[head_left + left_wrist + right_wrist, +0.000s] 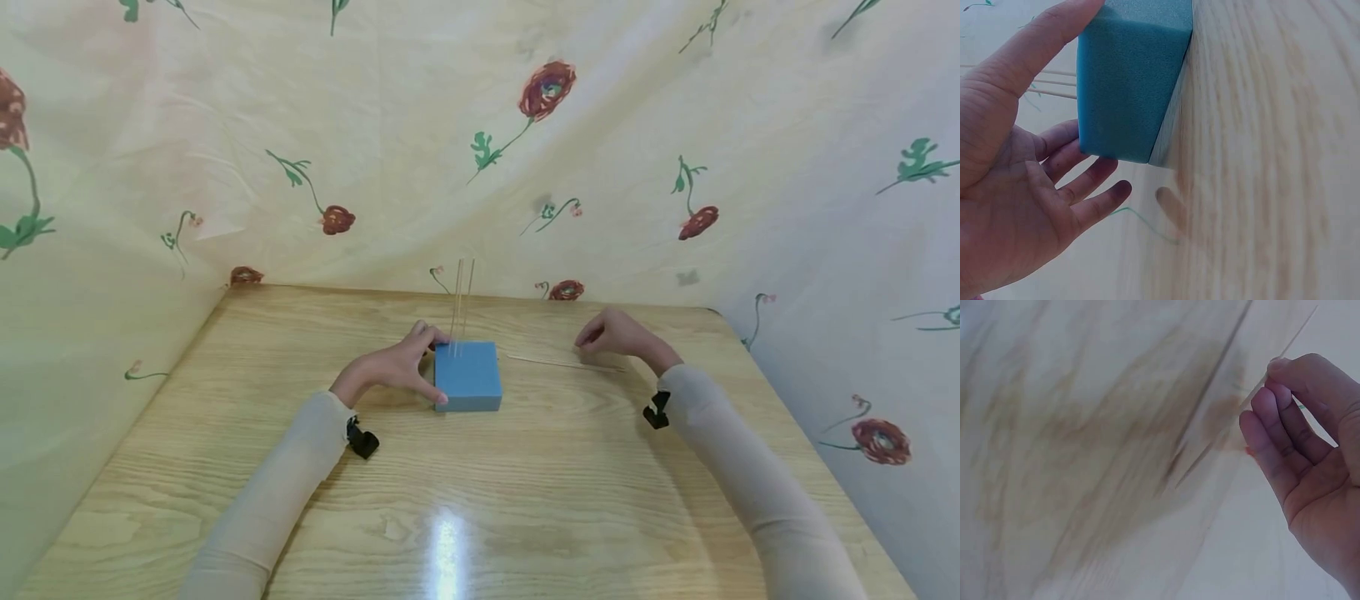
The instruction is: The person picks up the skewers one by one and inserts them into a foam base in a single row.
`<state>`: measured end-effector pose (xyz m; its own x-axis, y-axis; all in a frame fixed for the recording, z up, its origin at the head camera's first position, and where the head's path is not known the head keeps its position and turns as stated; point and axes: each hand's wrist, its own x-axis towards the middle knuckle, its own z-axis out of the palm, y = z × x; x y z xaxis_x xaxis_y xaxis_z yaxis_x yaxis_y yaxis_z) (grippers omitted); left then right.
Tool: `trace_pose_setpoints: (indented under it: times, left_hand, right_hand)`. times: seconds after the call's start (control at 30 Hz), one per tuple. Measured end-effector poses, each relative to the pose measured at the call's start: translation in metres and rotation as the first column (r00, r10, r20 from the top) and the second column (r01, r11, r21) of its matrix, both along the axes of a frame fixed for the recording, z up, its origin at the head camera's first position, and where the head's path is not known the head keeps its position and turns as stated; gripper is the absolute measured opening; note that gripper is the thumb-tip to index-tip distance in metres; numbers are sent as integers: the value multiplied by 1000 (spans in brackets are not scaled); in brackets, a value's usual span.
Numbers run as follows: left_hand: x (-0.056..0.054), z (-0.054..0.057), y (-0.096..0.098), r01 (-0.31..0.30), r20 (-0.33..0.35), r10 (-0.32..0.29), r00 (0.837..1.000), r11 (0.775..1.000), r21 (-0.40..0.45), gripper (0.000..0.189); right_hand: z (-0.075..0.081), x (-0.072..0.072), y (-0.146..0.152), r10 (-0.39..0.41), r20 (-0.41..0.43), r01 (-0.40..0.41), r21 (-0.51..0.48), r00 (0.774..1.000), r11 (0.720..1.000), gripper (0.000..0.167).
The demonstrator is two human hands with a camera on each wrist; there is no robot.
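A blue foam block [468,371] sits on the table, gripped by my left hand [405,360] from its left side. In the left wrist view the thumb [1038,44] lies along one face, while the other fingers reach around to the opposite end. Three thin wooden sticks [1054,82] stand upright in the block, toward its back left corner. To the right of the block, my right hand [618,335] pinches a slender wooden skewer [1299,331] between thumb and fingertips, low over the table. The skewer slants past the fingers, its lower end close to the wood.
The wooden table [360,517] meets a flower-printed cloth [420,167] behind and at both sides. Black wrist mounts [363,439] sit at the cuffs of both pale sleeves. A bright reflection shines on the table's near part.
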<state>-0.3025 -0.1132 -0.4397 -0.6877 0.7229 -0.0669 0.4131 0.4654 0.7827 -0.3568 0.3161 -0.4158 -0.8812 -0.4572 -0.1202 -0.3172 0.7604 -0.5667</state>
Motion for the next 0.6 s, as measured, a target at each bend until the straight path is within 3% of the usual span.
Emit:
trace_pose_setpoints:
  times: [0.23, 0.4, 0.6]
  left_hand:
    - [1, 1, -1, -3, 8, 3, 1000, 1000, 8, 91]
    - [1, 1, -1, 0, 10, -1, 1000, 1000, 7, 91]
    - [-1, 0, -1, 2, 13, -2, 1000, 1000, 6, 92]
  right_hand:
    - [11, 3, -8, -23, 68, 33, -142, 997, 989, 19]
    - [11, 4, -13, -40, 148, 76, -244, 988, 967, 25]
    - [12, 9, -24, -49, 177, 107, -337, 983, 935, 27]
